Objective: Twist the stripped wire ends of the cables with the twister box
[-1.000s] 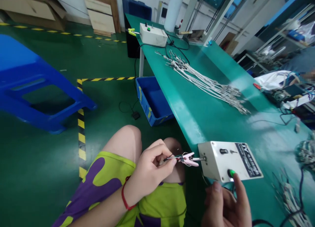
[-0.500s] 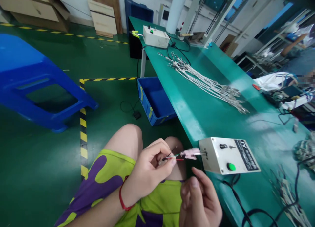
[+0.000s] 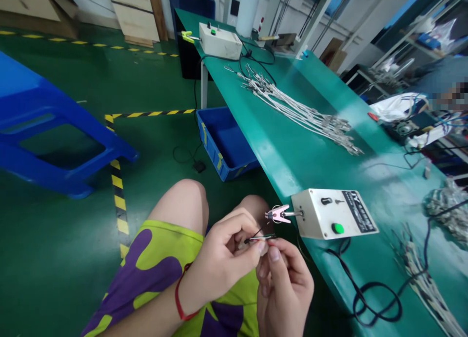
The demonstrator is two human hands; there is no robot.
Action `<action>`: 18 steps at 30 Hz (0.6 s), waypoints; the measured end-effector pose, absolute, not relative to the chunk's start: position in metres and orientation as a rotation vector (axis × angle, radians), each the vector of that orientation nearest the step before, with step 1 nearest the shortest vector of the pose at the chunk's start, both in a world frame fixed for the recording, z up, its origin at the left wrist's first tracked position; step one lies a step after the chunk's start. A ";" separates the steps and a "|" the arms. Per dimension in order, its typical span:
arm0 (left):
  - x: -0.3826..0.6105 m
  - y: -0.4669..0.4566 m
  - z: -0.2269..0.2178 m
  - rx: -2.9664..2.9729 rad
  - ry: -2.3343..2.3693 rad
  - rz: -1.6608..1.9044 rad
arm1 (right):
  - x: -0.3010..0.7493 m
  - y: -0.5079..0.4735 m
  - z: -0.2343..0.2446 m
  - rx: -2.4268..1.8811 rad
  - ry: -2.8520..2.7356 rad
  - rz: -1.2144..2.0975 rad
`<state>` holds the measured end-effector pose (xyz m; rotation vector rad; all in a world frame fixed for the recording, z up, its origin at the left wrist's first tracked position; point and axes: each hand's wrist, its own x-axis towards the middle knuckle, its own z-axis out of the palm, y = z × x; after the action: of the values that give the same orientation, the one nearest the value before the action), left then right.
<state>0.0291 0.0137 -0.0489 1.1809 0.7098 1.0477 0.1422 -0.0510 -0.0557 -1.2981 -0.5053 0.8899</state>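
Fingers [image 3: 242, 228] of left hand [image 3: 219, 261] and right hand [image 3: 285, 295] pinched on one wire bundle [image 3: 260, 238] (three colours), beside one pink clip [image 3: 278, 214].

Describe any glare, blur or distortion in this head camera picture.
In the head view, glare streaks across the green workbench, the wide lens visibly bends its long edge, a pixelated patch obscures the upper right, and the thin coloured wires remain fairly sharp.
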 end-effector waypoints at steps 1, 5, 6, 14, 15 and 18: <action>0.029 0.013 -0.049 1.173 0.711 1.040 | 0.142 -0.051 -0.056 -1.299 -0.498 0.892; 0.030 0.009 -0.050 1.100 0.671 0.963 | 0.145 -0.050 -0.053 -1.266 -0.466 0.934; 0.029 0.008 -0.050 1.067 0.653 0.946 | 0.147 -0.049 -0.052 -1.252 -0.459 0.953; 0.030 0.007 -0.052 0.879 0.468 0.812 | 0.153 -0.044 -0.049 -1.221 -0.379 1.096; 0.030 0.008 -0.052 0.899 0.482 0.811 | 0.153 -0.044 -0.050 -1.240 -0.374 1.072; 0.031 0.011 -0.052 1.019 0.600 0.838 | 0.153 -0.048 -0.055 -1.291 -0.376 0.857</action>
<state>0.0315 0.0107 -0.0524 1.0190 0.6003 0.8378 0.1526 -0.0478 -0.0553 -1.2906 -0.3764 0.8568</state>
